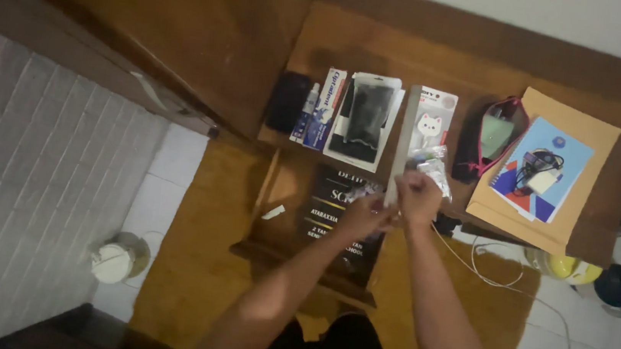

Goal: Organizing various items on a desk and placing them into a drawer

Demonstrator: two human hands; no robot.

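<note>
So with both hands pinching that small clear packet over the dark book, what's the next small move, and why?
Probably pull the hands apart to tear the clear packet open: the left hand and right hand meet on it, pinching it between them above the dark book. What the packet holds cannot be told.

A small clear plastic packet (428, 166) sits pinched between two bare hands above a wooden desk. It is crinkled and shiny, with small pale and bluish items inside that are too blurred to tell apart. Its upper part shows above the knuckles, tilted a little to the right, while its lower edge is hidden inside the grip. The left hand (365, 212) and the right hand (417, 196) meet at the packet, fingertips touching it from either side. The packet hangs over the near edge of the desk, just below a white card with a cat face and just above a dark book cover.
</note>
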